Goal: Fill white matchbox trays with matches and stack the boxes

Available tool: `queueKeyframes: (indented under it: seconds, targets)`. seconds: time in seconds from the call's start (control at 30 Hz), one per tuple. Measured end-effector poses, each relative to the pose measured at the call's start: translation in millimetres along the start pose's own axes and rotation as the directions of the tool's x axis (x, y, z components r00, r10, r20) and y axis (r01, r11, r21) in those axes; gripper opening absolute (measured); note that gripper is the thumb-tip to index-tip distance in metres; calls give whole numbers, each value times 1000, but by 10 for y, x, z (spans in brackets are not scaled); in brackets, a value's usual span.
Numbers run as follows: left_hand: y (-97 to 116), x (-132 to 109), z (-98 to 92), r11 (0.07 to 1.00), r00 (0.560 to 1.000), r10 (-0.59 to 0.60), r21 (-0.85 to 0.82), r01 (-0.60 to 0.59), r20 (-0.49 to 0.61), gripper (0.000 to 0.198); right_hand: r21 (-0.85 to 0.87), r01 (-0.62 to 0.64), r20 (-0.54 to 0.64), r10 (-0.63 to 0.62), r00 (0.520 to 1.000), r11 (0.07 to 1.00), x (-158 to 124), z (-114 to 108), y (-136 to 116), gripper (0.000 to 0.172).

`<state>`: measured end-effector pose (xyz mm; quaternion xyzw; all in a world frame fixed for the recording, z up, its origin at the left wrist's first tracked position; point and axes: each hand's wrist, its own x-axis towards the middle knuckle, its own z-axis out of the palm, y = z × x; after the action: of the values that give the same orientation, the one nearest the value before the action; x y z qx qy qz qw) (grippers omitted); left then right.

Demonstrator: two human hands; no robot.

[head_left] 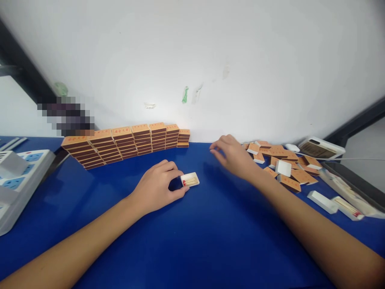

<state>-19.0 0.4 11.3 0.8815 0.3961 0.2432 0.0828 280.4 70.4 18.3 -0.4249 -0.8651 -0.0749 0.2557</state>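
Note:
My left hand [159, 185] grips a small white matchbox tray [194, 176] at its left end, between thumb and fingers. Red-headed matches [190, 182] lie inside this tray, which rests on the blue table. To the right, my right hand [231, 154] hovers over the table with loosely curled fingers. Its thumb and index tips are close, and nothing shows between them. Behind my left hand, orange matchboxes [126, 138] with dark brown sides stand stacked in a row of columns by the wall. The right-hand column is the lowest.
Loose orange matchboxes [290, 182] lie in a pile at the right, with a white tray [283, 168] among them. Nearer me are another white tray [322, 201] and a match-filled tray [348, 208]. A phone-like object [321, 147] leans behind. A power strip [27, 180] sits left.

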Motion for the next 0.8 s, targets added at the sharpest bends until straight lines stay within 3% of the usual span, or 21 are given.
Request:
queueKeyframes:
  seconds: [0.1,0.23,0.57,0.8]
  targets:
    - [1,3,-6,1000,1000,3,-4,-3,5,28,-77,-202,-3,202,979,976,-47,51,513,26]
    - [-1,10,-4,1000,1000,3,-2,-3,4,29,-143,-247,59,257,964,958,-110,139,823,26]
    - [6,5,-1,1000,1000,-4,-8,4,14,29,-131,-163,42,170,985,978,-80,212,808,19]
    - [2,8,5,1000,1000,2,-1,-2,9,28,-68,-124,97,130,987,990,-84,172,606,16]
